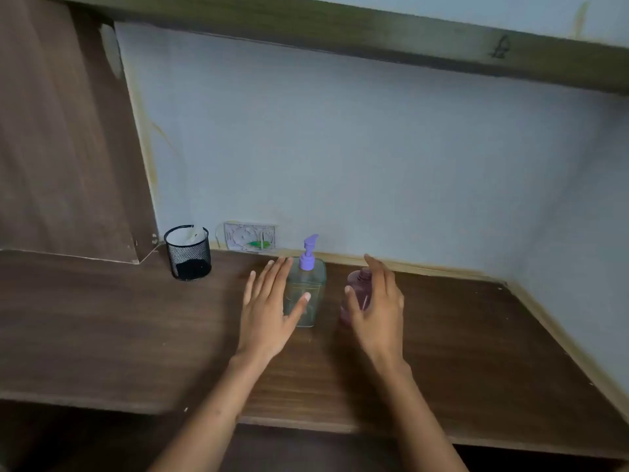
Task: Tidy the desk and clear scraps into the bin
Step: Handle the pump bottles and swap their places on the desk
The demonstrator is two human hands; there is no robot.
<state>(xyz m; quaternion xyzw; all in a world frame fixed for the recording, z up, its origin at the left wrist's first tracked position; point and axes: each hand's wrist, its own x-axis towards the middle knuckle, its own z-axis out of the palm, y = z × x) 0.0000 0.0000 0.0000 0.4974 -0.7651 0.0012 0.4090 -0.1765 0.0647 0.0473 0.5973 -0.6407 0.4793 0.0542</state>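
Note:
A clear pump bottle [308, 294] with a purple pump head stands upright on the brown desk [136, 318] near the back wall. My left hand [272, 308] is spread open against its left side, thumb across its front. To its right stands a small pink-purple bottle [357, 291] without a cap. My right hand [377, 304] is open around that bottle's right side, fingers extended and thumb near its front. Whether either hand presses on its bottle cannot be told. A black mesh bin [188, 253] with white paper scraps inside stands at the back left.
A wall socket plate [250, 236] sits low on the pale wall behind the desk. A brown side panel [68, 148] rises on the left and a shelf [374, 32] runs overhead. The desk's front edge [306, 424] lies close below my forearms.

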